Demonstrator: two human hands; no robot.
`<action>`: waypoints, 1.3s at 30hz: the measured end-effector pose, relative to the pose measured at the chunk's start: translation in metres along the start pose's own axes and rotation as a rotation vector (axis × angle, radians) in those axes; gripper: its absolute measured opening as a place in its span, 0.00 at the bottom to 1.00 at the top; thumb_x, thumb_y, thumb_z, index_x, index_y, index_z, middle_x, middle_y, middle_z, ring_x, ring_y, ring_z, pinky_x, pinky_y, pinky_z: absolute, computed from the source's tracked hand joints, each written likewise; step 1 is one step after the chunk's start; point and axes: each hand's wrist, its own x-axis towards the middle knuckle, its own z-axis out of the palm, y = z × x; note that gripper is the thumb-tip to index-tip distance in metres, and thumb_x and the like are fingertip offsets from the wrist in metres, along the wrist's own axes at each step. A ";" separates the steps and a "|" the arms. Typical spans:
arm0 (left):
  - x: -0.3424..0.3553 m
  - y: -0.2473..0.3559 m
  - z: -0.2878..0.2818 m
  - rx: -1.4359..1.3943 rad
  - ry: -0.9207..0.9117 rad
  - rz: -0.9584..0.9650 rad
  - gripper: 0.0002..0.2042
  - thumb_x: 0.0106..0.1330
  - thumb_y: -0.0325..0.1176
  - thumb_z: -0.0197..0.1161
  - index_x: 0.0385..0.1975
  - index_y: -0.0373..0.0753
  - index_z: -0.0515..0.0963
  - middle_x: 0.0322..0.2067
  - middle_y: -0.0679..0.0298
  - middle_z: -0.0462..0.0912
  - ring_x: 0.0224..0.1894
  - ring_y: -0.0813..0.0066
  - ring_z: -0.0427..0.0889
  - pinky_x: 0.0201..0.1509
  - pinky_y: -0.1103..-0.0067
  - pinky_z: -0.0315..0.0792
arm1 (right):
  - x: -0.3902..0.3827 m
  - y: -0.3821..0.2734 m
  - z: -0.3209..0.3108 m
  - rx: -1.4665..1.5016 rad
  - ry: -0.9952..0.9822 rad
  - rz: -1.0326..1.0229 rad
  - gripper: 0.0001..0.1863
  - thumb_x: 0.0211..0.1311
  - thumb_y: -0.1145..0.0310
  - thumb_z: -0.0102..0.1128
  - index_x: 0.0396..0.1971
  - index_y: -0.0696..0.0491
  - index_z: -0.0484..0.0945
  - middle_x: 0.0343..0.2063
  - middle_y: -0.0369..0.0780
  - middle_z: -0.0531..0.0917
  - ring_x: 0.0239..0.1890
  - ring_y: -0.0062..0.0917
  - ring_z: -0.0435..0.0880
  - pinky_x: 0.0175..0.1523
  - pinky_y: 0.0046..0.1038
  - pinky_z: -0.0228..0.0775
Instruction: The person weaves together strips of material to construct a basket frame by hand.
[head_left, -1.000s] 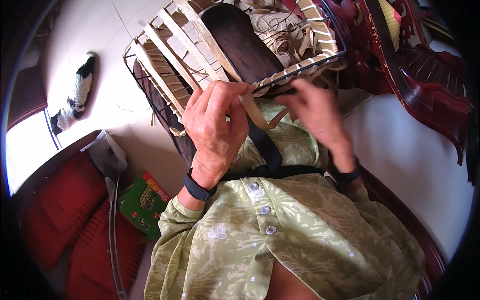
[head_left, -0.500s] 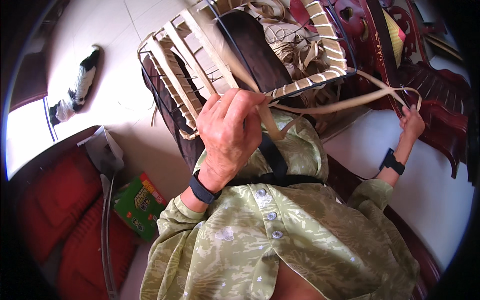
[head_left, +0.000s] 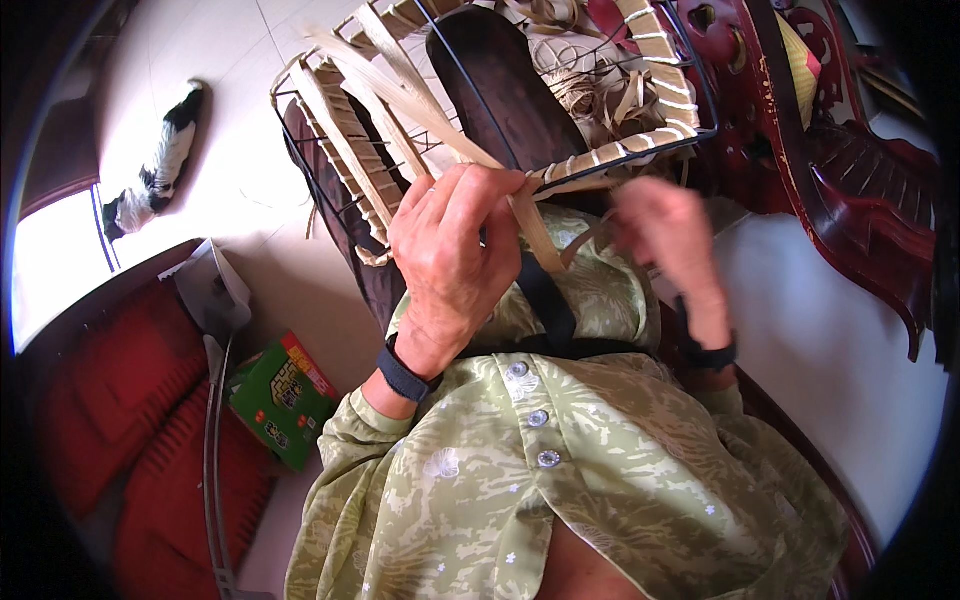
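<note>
Over my lap lies a black wire frame, its rim covered in tan strip and bound with white cord. Several flat tan strips span its left part. At the frame's near edge my left hand is closed, pinching a tan strip between thumb and fingers. One length of that strip runs up over the frame, and a tail hangs down below the hand. To the right, just below the near rim, my right hand is smeared by motion. Whether it holds any strip cannot be made out.
Beyond the frame lies a heap of loose tan strips and cord. A carved dark red wooden chair stands at the right. On the left are a green box, red cushions and a black-and-white animal on the tiled floor.
My right hand has swung in from the far right to near the frame's rim; the long strip stretched out there is no longer extended. My left hand stays at the rim.
</note>
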 end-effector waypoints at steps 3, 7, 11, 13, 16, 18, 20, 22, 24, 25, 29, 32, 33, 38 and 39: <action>0.002 0.003 -0.001 -0.008 -0.010 -0.020 0.13 0.47 0.14 0.60 0.30 0.40 0.79 0.24 0.66 0.79 0.21 0.67 0.74 0.28 0.74 0.65 | 0.027 0.079 -0.134 -0.117 0.521 0.106 0.09 0.65 0.68 0.57 0.35 0.54 0.84 0.18 0.34 0.82 0.18 0.14 0.80 0.19 0.18 0.66; 0.004 0.000 0.002 -0.012 -0.039 0.017 0.14 0.46 0.14 0.61 0.30 0.41 0.79 0.23 0.66 0.77 0.21 0.67 0.73 0.28 0.74 0.65 | 0.012 0.100 -0.219 -0.691 0.893 0.661 0.15 0.68 0.59 0.58 0.38 0.55 0.85 0.17 0.39 0.83 0.17 0.23 0.81 0.23 0.24 0.73; 0.008 0.001 0.003 -0.017 -0.030 0.013 0.14 0.46 0.14 0.61 0.30 0.41 0.79 0.23 0.66 0.77 0.21 0.67 0.73 0.27 0.74 0.65 | -0.001 0.080 -0.220 -0.752 0.865 0.510 0.17 0.69 0.57 0.57 0.45 0.55 0.83 0.19 0.39 0.84 0.17 0.20 0.80 0.24 0.24 0.73; 0.005 0.002 0.002 -0.014 -0.029 -0.011 0.14 0.46 0.14 0.61 0.30 0.41 0.79 0.23 0.66 0.78 0.21 0.67 0.73 0.27 0.74 0.66 | -0.016 0.029 -0.167 -0.600 0.830 0.153 0.18 0.70 0.57 0.57 0.51 0.53 0.81 0.21 0.37 0.84 0.18 0.16 0.79 0.25 0.22 0.72; 0.008 0.005 0.006 0.013 -0.030 -0.051 0.13 0.47 0.15 0.62 0.30 0.41 0.79 0.23 0.67 0.79 0.20 0.69 0.74 0.27 0.75 0.66 | -0.023 -0.024 -0.049 -0.086 0.349 -0.424 0.16 0.66 0.60 0.64 0.50 0.50 0.81 0.34 0.36 0.86 0.31 0.17 0.82 0.36 0.21 0.75; 0.009 0.005 0.006 -0.013 -0.026 -0.047 0.13 0.47 0.15 0.62 0.30 0.41 0.79 0.23 0.67 0.79 0.20 0.69 0.74 0.27 0.76 0.66 | -0.030 -0.045 0.020 -0.139 0.112 -0.460 0.30 0.49 0.65 0.79 0.52 0.53 0.76 0.41 0.42 0.84 0.39 0.29 0.84 0.43 0.30 0.78; 0.008 0.001 0.007 -0.031 0.005 -0.049 0.11 0.48 0.16 0.64 0.29 0.41 0.79 0.23 0.67 0.80 0.20 0.69 0.75 0.28 0.76 0.67 | -0.030 -0.036 0.057 -0.335 0.121 -0.644 0.40 0.46 0.66 0.79 0.59 0.56 0.66 0.37 0.46 0.82 0.42 0.39 0.83 0.46 0.37 0.75; 0.009 0.003 0.006 -0.040 -0.006 -0.074 0.11 0.48 0.16 0.64 0.29 0.41 0.79 0.23 0.67 0.80 0.21 0.69 0.77 0.28 0.76 0.68 | -0.033 -0.031 0.067 -0.310 0.193 -0.621 0.37 0.50 0.73 0.74 0.60 0.57 0.64 0.37 0.46 0.82 0.36 0.39 0.84 0.40 0.38 0.76; 0.010 0.005 0.005 -0.040 -0.011 -0.092 0.09 0.50 0.18 0.67 0.29 0.41 0.79 0.23 0.67 0.80 0.22 0.68 0.78 0.30 0.74 0.69 | -0.032 -0.031 0.062 -0.289 0.299 -0.691 0.33 0.55 0.77 0.69 0.61 0.56 0.66 0.33 0.42 0.83 0.29 0.38 0.84 0.34 0.36 0.76; 0.009 0.005 0.004 -0.054 -0.010 -0.099 0.09 0.51 0.19 0.68 0.30 0.41 0.79 0.23 0.67 0.80 0.23 0.68 0.79 0.30 0.74 0.69 | -0.029 -0.037 0.056 -0.310 0.347 -0.793 0.29 0.54 0.77 0.70 0.57 0.56 0.72 0.31 0.40 0.83 0.28 0.34 0.84 0.34 0.34 0.77; 0.006 0.004 -0.001 -0.067 -0.047 -0.094 0.09 0.53 0.25 0.72 0.32 0.41 0.79 0.24 0.67 0.81 0.25 0.67 0.81 0.33 0.75 0.71 | -0.019 -0.054 0.027 -0.552 0.386 -1.072 0.18 0.45 0.75 0.77 0.39 0.54 0.85 0.25 0.34 0.80 0.24 0.25 0.82 0.27 0.27 0.75; 0.008 0.003 -0.004 -0.023 -0.118 -0.047 0.11 0.54 0.29 0.73 0.35 0.41 0.79 0.26 0.67 0.82 0.28 0.68 0.81 0.34 0.75 0.71 | -0.013 -0.073 0.007 -0.648 0.357 -1.179 0.12 0.44 0.75 0.76 0.31 0.54 0.83 0.23 0.35 0.79 0.22 0.25 0.81 0.25 0.26 0.73; 0.007 0.003 -0.005 0.002 -0.143 -0.026 0.12 0.54 0.30 0.73 0.35 0.41 0.79 0.27 0.68 0.82 0.29 0.68 0.82 0.34 0.75 0.71 | -0.012 -0.075 0.001 -0.687 0.321 -1.208 0.11 0.45 0.75 0.74 0.29 0.54 0.82 0.23 0.35 0.78 0.21 0.25 0.81 0.24 0.26 0.72; 0.003 0.004 -0.001 -0.003 -0.142 0.017 0.12 0.55 0.31 0.73 0.34 0.42 0.77 0.28 0.68 0.81 0.30 0.68 0.81 0.35 0.74 0.70 | -0.004 -0.102 -0.014 -0.796 0.131 -1.225 0.09 0.50 0.77 0.72 0.30 0.58 0.80 0.25 0.39 0.81 0.25 0.32 0.81 0.28 0.29 0.72; 0.003 0.003 -0.001 0.021 -0.156 0.047 0.12 0.55 0.31 0.73 0.34 0.42 0.76 0.28 0.68 0.81 0.30 0.68 0.80 0.35 0.74 0.70 | 0.001 -0.108 -0.015 -0.830 0.121 -1.250 0.08 0.50 0.77 0.71 0.30 0.58 0.79 0.25 0.40 0.80 0.25 0.32 0.81 0.28 0.29 0.72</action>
